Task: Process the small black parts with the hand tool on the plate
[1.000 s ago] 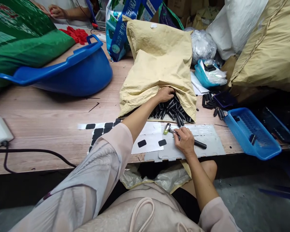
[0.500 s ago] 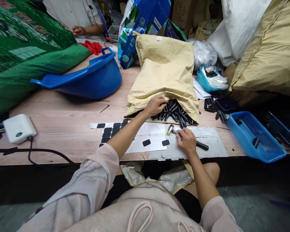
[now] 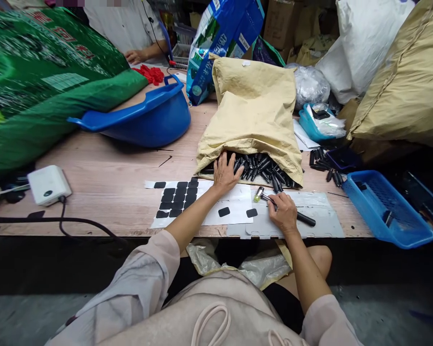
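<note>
My left hand (image 3: 226,174) lies at the mouth of a tan woven sack (image 3: 254,105), fingers spread over the left side of a heap of small black cylindrical parts (image 3: 261,166). No part shows in its grasp. Closed around the shaft of a small hammer (image 3: 306,219), my right hand (image 3: 283,212) rests over a grey sheet (image 3: 321,211). The hammer's metal head with a yellow-green face points left. Under my left forearm is a white sheet (image 3: 209,218) bearing rows of black rounded-corner pads (image 3: 179,198), and two more pads sit apart near its right end.
A blue basin (image 3: 147,120) stands at the left, before a green sack (image 3: 57,86). To the right are a blue basket (image 3: 368,202) and loose black parts (image 3: 319,158). A white box (image 3: 49,185) with cables lies at left. Across the table, another person's hand (image 3: 135,56) rests.
My left hand has shifted left across the heap and its fingers have spread out. My right hand keeps its hold on the hammer. The camera view has swung slightly left.
</note>
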### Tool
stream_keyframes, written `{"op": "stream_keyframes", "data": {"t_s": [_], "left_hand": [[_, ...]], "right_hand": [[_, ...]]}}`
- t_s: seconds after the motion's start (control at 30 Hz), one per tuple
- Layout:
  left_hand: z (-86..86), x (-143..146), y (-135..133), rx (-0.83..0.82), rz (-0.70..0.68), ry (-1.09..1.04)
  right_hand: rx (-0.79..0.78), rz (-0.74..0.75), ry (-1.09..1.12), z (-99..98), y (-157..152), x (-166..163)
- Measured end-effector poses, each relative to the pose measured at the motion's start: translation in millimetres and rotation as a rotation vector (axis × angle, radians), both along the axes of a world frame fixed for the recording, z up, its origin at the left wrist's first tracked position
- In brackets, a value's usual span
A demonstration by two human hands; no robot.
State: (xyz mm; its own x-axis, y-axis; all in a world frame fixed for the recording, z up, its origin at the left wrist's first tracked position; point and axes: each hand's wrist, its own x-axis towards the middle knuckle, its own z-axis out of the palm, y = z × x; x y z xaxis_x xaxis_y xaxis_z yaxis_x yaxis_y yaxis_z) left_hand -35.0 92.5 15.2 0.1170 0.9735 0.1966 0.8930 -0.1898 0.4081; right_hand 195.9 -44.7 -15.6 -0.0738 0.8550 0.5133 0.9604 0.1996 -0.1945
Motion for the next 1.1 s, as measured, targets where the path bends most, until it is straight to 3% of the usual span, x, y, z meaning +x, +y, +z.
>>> {"op": "stream_keyframes", "data": {"t_s": [0.2,0.4,0.67,0.8,0.97,1.1], "left_hand": [[8.4,32.2,8.3,-0.075,0.038,-0.004],[7.2,52.7,-7.9,-0.078,0.047,0.015],[3.4,63.2,-26.9,-0.117,-0.066,-0.016],[8.4,45.5,-24.3,-0.087,-0.029,-0.052],[14.1,-2.1,-18.6,-0.093,0.204,-0.024],[12.6,-26.2,-5.6,-0.158,0.299,-0.018]], "right_hand": [[-0.028,0.001,0.020,1.8,-1.5,-1.0],[-0.045,-0.003,0.018,1.2,-1.4,-1.4],[-0.026,0.014,0.028,-1.4,0.7,2.2],[-0.017,0.017,0.033,-2.1,1.1,2.3],[-0.034,0.009,0.035,-2.8,1.0,1.3],[-0.045,0.008,0.044,-1.7,0.7,1.0]]}}
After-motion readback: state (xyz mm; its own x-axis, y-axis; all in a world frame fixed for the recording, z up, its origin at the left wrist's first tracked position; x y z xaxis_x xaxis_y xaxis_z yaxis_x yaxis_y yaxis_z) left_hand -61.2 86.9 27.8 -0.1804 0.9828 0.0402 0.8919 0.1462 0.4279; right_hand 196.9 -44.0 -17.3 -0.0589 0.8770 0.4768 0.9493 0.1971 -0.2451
